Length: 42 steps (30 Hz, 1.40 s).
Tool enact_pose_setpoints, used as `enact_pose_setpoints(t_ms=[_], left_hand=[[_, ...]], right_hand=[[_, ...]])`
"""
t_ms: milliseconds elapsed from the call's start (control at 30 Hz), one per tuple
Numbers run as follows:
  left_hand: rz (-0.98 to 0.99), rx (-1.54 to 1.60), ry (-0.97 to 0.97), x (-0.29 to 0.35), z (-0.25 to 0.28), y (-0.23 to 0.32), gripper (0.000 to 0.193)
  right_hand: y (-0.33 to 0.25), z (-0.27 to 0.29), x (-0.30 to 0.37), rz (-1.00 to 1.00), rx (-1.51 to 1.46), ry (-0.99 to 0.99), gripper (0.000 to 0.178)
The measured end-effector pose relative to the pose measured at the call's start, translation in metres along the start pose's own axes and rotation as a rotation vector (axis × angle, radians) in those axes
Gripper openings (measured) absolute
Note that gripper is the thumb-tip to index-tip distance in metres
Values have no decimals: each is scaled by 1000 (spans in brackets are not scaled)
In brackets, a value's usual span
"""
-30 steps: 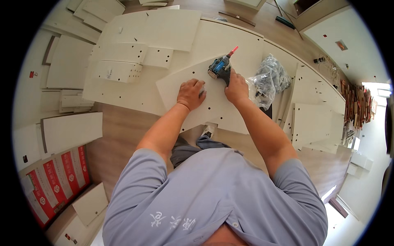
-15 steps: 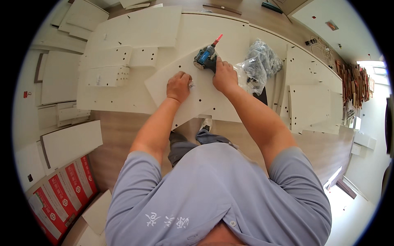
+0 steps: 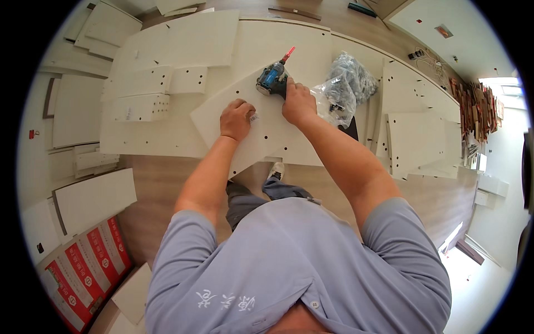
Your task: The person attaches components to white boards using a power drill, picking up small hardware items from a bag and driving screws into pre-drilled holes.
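On the left, the drilled blocks (image 3: 142, 107) sat on the large panel (image 3: 286, 36), apart from my left grip (image 3: 236, 119). That grip had its fingers curled down on the board (image 3: 270, 119), beside a pale scrap (image 3: 253, 117); I couldn't tell whether they pinched it. The board lay askew on the large panel, its near corner jutting past the edge, so I judged that lopsided pressure could make it slide or tip. The driver (image 3: 271, 77) was over the board, its red bit (image 3: 288, 53) pointing away, and my right grip (image 3: 299, 103) was closed round its handle. A careless swing, I thought, could scratch the board or snag the clear bag (image 3: 349, 89) just to the right. Fingers hid the trigger, wrinkled plastic blurred the bag's contents, and a dark piece (image 3: 349, 129) was partly covered beneath it.
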State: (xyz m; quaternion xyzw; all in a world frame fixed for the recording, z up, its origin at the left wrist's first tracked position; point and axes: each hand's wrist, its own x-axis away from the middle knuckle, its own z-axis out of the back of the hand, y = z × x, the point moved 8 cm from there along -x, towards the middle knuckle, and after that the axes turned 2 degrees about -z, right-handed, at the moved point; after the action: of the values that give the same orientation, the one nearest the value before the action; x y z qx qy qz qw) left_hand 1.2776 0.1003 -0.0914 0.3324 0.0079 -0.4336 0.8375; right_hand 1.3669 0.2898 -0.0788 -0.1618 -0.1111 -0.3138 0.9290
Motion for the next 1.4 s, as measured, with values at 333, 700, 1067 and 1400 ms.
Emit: enact_pose_setpoints(t_ms=[333,700,1067,1400], left_hand=[[56,380,-97,14,14,-17,7],[563,963,472,72,49,-46,14],[963,720,263,89,68,-70,20],[617,929,320,57,156,49,17]], right_hand=[[-1,2,1,-28,57,-34,85],[5,2,0,-46,56,-45,84],[-2,0,1,-18,76,-39,83],[1,3,3,-6,29,-4,82]])
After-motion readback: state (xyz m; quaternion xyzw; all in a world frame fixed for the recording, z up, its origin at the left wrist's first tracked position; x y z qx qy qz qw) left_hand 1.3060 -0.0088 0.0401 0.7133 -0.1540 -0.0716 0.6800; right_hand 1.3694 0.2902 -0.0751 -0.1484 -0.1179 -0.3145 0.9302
